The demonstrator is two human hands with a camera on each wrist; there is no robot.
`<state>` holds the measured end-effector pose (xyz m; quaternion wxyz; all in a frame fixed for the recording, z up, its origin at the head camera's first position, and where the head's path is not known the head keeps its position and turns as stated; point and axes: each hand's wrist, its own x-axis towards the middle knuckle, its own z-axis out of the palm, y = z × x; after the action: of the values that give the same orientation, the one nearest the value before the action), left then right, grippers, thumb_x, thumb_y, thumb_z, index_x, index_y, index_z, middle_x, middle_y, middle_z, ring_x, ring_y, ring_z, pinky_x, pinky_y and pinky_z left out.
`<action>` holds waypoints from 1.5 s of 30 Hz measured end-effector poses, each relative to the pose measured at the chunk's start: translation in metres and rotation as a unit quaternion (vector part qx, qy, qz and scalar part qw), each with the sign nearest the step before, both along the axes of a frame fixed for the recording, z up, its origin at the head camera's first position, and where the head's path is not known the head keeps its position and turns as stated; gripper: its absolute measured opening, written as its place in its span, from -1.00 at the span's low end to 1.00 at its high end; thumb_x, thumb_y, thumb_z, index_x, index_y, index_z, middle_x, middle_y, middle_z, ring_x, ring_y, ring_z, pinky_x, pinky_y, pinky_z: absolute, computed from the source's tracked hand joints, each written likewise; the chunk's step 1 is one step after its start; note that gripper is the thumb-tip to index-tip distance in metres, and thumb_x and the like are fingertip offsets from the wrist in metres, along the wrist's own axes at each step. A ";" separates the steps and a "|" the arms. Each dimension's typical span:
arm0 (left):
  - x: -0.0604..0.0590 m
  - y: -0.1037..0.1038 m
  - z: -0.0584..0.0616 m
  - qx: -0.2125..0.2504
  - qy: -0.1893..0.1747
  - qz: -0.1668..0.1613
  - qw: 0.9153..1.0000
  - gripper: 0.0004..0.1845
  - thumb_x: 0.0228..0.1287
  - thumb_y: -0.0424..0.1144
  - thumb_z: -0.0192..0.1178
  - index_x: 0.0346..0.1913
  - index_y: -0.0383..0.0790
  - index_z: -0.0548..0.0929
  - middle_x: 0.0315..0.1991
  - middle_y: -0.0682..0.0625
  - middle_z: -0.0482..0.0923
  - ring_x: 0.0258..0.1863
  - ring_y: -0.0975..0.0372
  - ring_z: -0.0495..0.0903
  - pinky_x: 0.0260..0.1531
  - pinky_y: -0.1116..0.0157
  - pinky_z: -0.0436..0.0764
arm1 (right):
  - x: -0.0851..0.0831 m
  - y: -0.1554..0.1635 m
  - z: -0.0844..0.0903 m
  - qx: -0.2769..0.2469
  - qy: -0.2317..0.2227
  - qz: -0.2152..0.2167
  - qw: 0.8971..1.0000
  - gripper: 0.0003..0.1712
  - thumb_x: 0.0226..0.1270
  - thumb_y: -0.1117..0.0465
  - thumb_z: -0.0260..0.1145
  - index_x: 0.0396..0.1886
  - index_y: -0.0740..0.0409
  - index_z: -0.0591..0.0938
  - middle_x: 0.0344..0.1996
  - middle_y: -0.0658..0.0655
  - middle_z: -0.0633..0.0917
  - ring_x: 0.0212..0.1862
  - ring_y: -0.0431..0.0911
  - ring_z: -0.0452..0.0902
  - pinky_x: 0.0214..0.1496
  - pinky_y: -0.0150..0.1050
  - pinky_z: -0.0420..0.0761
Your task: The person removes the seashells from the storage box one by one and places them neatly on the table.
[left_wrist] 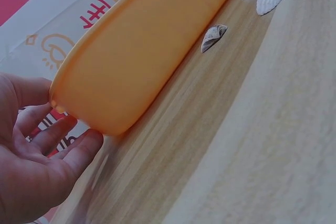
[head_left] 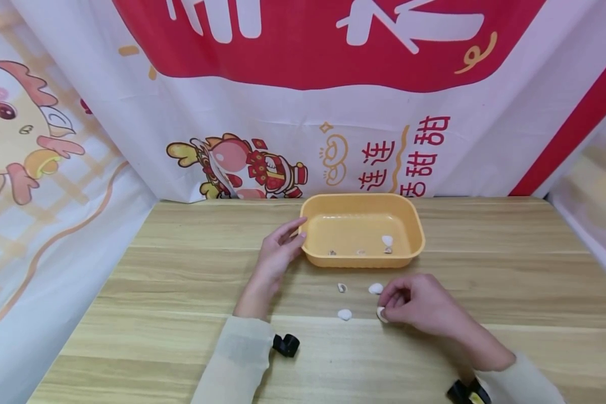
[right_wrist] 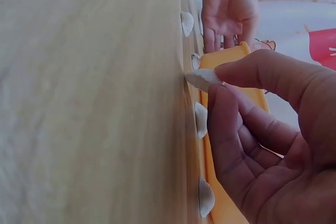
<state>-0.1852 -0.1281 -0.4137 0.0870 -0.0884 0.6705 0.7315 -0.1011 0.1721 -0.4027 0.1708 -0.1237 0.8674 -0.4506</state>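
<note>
Two fingers of the right hand (head_left: 424,306) pinch a small white shell (head_left: 381,314) at its edge, still low on the desk (head_left: 182,280) near the front edge. The left hand (head_left: 278,252) lies open, straight fingertips touching the left end of the yellow tray (head_left: 310,216), likely to steady it. Three more loose shells (head_left: 344,314) lie just before the tray's front wall, between the hands; a few rest inside the tray, which sits toward the back edge.
</note>
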 end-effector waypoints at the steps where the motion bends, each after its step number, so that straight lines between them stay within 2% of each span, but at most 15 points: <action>1: 0.000 0.000 0.000 0.001 0.001 0.000 1.000 -0.57 0.59 -0.26 0.26 0.42 0.07 0.66 0.61 0.05 0.39 0.54 0.11 0.47 0.50 0.16 0.60 | 0.000 0.000 0.000 0.002 -0.001 0.000 1.000 -0.84 0.12 0.28 0.63 -0.31 0.11 0.81 -0.44 0.01 0.74 -0.34 -0.15 0.61 -0.37 -0.39 0.66; 10: 0.002 0.000 -0.001 0.004 0.007 0.003 1.000 -0.58 0.58 -0.29 0.27 0.40 0.05 0.67 0.61 0.02 0.39 0.53 0.09 0.48 0.48 0.17 0.62 | 0.000 0.005 -0.002 0.017 0.007 0.015 1.000 -0.85 0.14 0.33 0.57 -0.28 0.08 0.82 -0.41 -0.01 0.75 -0.32 -0.17 0.61 -0.34 -0.40 0.66; 21: 0.001 0.000 -0.001 0.002 0.004 0.000 1.000 -0.59 0.57 -0.25 0.29 0.38 0.10 0.68 0.62 0.05 0.38 0.54 0.12 0.47 0.48 0.19 0.61 | 0.004 0.000 -0.003 0.043 0.013 0.005 0.999 -0.74 0.11 0.12 0.72 -0.30 0.04 0.79 -0.46 -0.05 0.72 -0.33 -0.16 0.62 -0.35 -0.40 0.65; 30: 0.001 0.000 0.000 0.001 0.003 0.001 1.000 -0.61 0.57 -0.25 0.28 0.36 0.10 0.70 0.61 0.05 0.39 0.53 0.12 0.48 0.48 0.18 0.61 | 0.004 -0.001 0.000 0.063 0.022 0.010 0.998 -0.77 0.11 0.19 0.71 -0.35 0.04 0.76 -0.48 -0.05 0.69 -0.35 -0.16 0.59 -0.36 -0.40 0.63; 45: 0.000 -0.001 -0.002 0.006 0.008 0.000 1.000 -0.60 0.57 -0.27 0.28 0.37 0.08 0.69 0.60 0.04 0.40 0.53 0.11 0.48 0.48 0.19 0.61 | 0.005 0.003 0.000 0.061 0.039 0.017 0.997 -0.75 0.10 0.12 0.71 -0.34 0.02 0.77 -0.48 -0.08 0.70 -0.37 -0.22 0.60 -0.35 -0.41 0.63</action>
<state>-0.1855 -0.1287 -0.4157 0.0820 -0.0825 0.6667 0.7362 -0.0965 0.1755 -0.4026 0.1517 -0.1452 0.8972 -0.3885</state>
